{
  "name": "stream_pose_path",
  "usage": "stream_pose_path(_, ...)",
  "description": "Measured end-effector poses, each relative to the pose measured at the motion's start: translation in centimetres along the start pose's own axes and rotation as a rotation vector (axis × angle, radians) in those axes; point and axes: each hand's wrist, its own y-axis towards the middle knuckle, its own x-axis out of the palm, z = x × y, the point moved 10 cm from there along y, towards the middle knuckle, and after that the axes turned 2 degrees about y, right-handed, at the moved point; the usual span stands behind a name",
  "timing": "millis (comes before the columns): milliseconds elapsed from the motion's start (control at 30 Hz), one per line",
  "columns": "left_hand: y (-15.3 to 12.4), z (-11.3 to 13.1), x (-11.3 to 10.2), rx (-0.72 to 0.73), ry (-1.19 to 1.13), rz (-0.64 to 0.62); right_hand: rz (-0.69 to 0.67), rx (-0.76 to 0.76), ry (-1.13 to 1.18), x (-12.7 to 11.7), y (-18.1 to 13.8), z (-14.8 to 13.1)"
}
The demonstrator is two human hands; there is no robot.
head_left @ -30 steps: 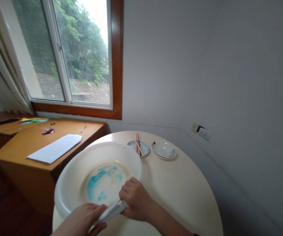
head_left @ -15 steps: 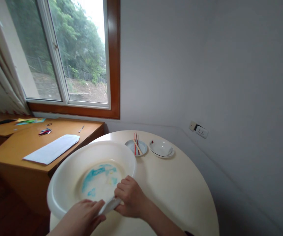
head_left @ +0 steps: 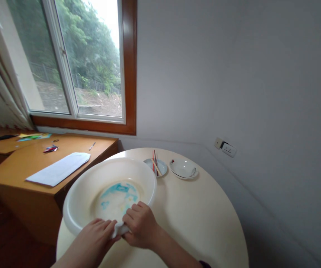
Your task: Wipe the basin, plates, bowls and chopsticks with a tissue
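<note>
A crumpled white cloth is bunched between my two hands, over the near rim of a large white basin. My left hand is closed on the cloth's left end. My right hand grips the other end, fingers curled over it. Most of the cloth is hidden inside the hands. Blue and faint yellow patches show on the basin's bottom. The basin rests on a round cream table, and its near rim is partly covered by my hands.
Behind the basin, a small dish carries several chopsticks. A white bowl stands to its right. At left, a wooden desk holds a white folded sheet, a pen and coloured papers.
The basin has shifted to the right, its left edge most of all. Both hands have moved slightly left and closer together, and the cloth between them is more bunched.
</note>
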Motion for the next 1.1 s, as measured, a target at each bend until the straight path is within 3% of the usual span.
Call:
stream_pose_path(67, -0.6, -0.9, -0.5, 0.027, 0.002, 0.078, 0.036, -0.022, 0.061, -1.2, -0.7, 2.0)
stream_pose_path(167, -1.8, -2.0, -1.3, 0.089, -0.027, 0.213, 0.12, 0.051, 0.177, -3.1, -1.8, 6.3)
stream_pose_path(233, -2.3, -2.2, -1.7, 0.101, -0.018, 0.294, 0.16, 0.096, 0.199, -3.7, -2.1, 7.6)
stream_pose_path(500, -1.5, 1.9, -3.1, 0.107, 0.177, 0.49, 0.179, 0.115, 0.025, -1.4, -0.4, 1.3)
stream_pose_path(600, -1.6, 1.6, -3.0, 0.144, 0.193, 0.492, 0.126, 0.037, 0.158, -1.9, -0.6, 2.5)
stream_pose_path(733, -2.3, -0.8, -2.2, 0.147, 0.145, 0.458, 0.134, 0.147, 0.292, -3.5, -1.8, 8.3)
stream_pose_path(800, -2.5, -1.8, -1.9, 0.135, 0.11, 0.439, 0.172, 0.169, 0.298, -3.9, -2.2, 9.4)
stream_pose_path(1100, -2.9, -1.6, -1.9, 0.047, 0.103, 0.52, 0.297, 0.186, 0.279, -3.8, -2.2, 7.1)
